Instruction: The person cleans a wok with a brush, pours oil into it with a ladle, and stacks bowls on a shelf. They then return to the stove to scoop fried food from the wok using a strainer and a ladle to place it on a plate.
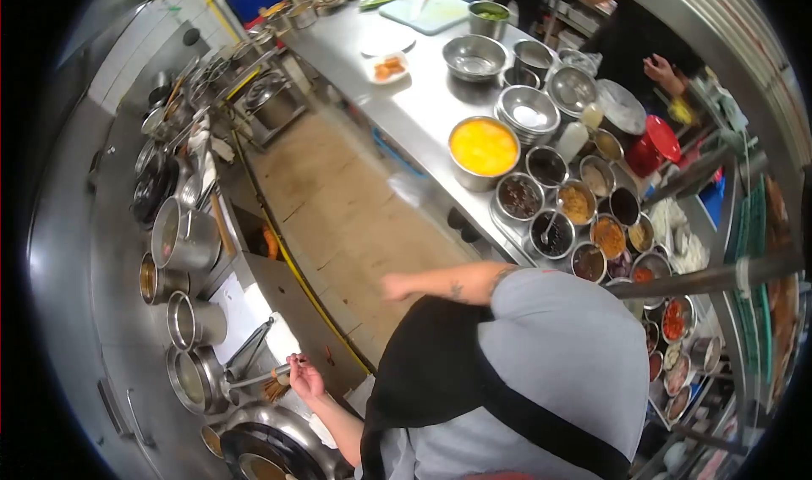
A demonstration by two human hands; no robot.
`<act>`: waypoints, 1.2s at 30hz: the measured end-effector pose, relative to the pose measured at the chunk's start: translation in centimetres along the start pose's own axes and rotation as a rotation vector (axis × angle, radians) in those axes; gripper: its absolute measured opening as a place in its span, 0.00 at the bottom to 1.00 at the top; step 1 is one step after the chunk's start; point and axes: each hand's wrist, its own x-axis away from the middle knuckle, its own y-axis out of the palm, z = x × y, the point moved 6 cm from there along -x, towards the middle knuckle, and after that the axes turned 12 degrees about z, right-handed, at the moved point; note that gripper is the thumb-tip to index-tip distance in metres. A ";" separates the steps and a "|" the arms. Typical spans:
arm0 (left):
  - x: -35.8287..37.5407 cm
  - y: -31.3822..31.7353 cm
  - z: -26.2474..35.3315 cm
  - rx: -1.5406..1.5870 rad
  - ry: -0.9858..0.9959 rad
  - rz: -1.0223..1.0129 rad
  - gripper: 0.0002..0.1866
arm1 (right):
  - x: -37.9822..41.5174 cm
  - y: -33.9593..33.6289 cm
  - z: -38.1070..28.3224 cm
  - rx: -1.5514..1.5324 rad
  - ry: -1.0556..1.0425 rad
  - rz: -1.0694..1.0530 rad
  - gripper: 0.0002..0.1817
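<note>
Over the stove side, my left hand [306,380] is closed around the end of a long-handled ladle [258,378]. The ladle's head lies beside a steel pot [193,378] with liquid in it. Close below the handle is a brown bristle brush [276,389], and tongs [248,345] rest nearby on the ledge. A black wok [279,446], partly cut off, stands near my left forearm. My right hand [396,287] hangs over the floor, away from any object. It is blurred, and its fingers cannot be made out.
A steel counter [431,108] carries a pot of yellow liquid [484,146], steel bowls [475,57] and several sauce containers [552,232]. More pots [186,235] line the stove side. The tiled floor [330,192] runs between. Another person's hand [664,72] shows across the counter.
</note>
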 end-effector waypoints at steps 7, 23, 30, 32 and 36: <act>-5.1 -5.6 -2.0 0.039 0.041 0.455 0.07 | 25.6 -0.7 9.2 -0.163 0.917 -0.112 0.20; -2.0 -8.7 -6.4 -0.169 -0.035 0.566 0.26 | 24.6 -4.8 7.5 -0.168 0.848 -0.086 0.27; 2.4 -14.0 -7.6 -0.251 -0.018 0.680 0.37 | 23.0 -0.7 7.3 -0.398 0.713 -0.259 0.31; 4.2 -15.6 -7.5 -0.404 0.128 0.638 0.37 | 23.4 -1.6 6.2 -0.380 0.687 -0.346 0.31; 4.9 -17.7 -7.2 -0.270 -0.034 0.814 0.36 | 24.7 -5.0 2.7 -0.614 0.773 -0.409 0.30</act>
